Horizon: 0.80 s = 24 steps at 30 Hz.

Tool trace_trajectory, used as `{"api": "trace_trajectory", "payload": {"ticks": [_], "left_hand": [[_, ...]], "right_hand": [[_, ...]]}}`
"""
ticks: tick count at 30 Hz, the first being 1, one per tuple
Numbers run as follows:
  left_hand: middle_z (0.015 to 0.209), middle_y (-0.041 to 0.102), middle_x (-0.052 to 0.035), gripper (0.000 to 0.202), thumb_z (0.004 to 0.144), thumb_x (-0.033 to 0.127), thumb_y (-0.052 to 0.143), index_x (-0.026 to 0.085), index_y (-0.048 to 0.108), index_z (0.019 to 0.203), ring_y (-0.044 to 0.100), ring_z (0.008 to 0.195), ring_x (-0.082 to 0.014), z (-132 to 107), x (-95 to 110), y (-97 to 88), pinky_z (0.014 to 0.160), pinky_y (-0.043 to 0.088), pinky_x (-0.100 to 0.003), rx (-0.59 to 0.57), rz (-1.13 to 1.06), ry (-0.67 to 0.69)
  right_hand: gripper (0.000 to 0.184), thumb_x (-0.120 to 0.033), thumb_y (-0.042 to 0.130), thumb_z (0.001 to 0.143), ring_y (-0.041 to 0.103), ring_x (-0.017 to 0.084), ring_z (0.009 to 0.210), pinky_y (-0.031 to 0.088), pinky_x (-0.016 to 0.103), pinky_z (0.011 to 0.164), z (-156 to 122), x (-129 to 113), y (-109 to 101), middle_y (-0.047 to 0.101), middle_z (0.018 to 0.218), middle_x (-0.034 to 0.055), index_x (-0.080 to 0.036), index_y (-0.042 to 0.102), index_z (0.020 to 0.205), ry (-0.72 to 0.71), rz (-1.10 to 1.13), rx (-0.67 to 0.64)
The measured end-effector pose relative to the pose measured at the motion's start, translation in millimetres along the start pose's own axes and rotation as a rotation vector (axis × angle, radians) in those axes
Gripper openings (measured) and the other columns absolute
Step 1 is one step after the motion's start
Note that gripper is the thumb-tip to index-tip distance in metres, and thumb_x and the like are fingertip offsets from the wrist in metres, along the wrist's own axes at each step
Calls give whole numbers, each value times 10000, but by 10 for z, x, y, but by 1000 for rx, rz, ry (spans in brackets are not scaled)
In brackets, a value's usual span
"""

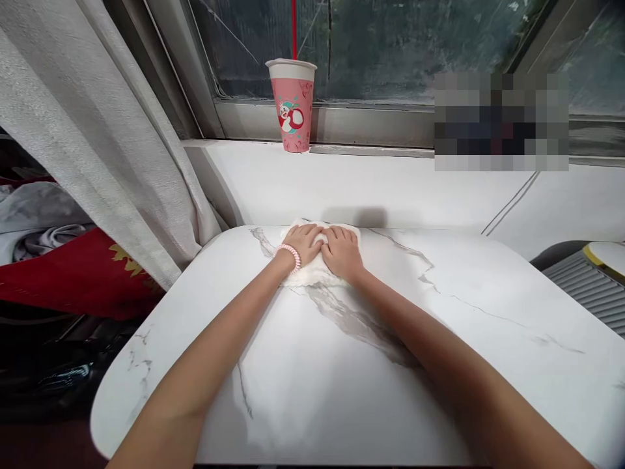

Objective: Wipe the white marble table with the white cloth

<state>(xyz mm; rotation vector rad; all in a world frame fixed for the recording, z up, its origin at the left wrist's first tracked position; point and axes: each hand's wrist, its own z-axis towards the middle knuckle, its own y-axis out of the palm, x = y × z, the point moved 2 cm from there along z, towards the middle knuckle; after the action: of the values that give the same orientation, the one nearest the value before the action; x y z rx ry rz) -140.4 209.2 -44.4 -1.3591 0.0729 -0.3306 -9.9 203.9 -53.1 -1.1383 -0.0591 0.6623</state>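
Note:
A white cloth [319,272] lies spread on the marble-patterned white table [303,391], close to its far edge. Flat on the cloth's left part rests my left hand [303,242], fingers stretched out, with a pink and white coil band [289,256] around the wrist. My right hand [340,250] presses on the right part, its fingers also extended. The two hands almost meet at the thumbs. Part of the cloth is hidden beneath them.
On the window sill stands a pink paper cup [294,107] with a red straw [293,29]. A pale curtain [112,124] hangs at left, beside a red cloth bag [73,277] and dark items. Cables [510,202] run down the wall. A grey ribbed object [586,283] sits at right.

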Motion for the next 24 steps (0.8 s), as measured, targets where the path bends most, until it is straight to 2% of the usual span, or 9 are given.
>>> {"api": "trace_trajectory", "payload": {"ticks": [3, 6, 12, 17, 24], "left_hand": [[1452, 505, -59, 435, 938, 317, 369, 234, 510, 1341, 424, 1355, -203, 75, -262, -17, 1168, 250, -413, 2, -4, -42], [1460, 496, -60, 444, 940, 327, 365, 229, 508, 1348, 416, 1361, -203, 86, -417, -38, 1170, 249, -413, -5, -13, -84], [1486, 460, -75, 472, 958, 333, 332, 212, 470, 1392, 384, 1385, -207, -64, -418, -92, 1181, 226, -425, -21, 17, -97], [1486, 457, -83, 469, 959, 331, 321, 207, 470, 1385, 381, 1387, -216, -416, -356, -165, 1179, 231, -435, -35, 45, -110], [1486, 451, -105, 460, 951, 358, 318, 191, 478, 1348, 378, 1386, -247, -1122, -288, -250, 1171, 236, -495, -9, 36, -51]], "right_hand": [[345, -198, 377, 910, 479, 271, 1192, 273, 454, 1081, 195, -112, 119, 599, 1252, 121, -176, 560, 1202, -19, 23, 0], [324, -193, 385, 909, 488, 270, 1179, 280, 438, 1072, 310, -191, 190, 611, 1223, 115, -183, 564, 1179, -33, 41, -5], [331, -164, 393, 894, 500, 271, 1158, 298, 424, 1060, 264, -258, 169, 619, 1203, 122, -169, 553, 1184, -63, 72, -6], [352, -186, 400, 911, 494, 273, 1180, 282, 428, 1075, 14, -436, 83, 615, 1221, 129, -150, 547, 1229, -108, 87, -23], [389, -201, 424, 902, 398, 266, 1321, 225, 462, 1119, -546, -779, -86, 506, 1391, 153, -160, 539, 1272, -205, 178, -33]]}}
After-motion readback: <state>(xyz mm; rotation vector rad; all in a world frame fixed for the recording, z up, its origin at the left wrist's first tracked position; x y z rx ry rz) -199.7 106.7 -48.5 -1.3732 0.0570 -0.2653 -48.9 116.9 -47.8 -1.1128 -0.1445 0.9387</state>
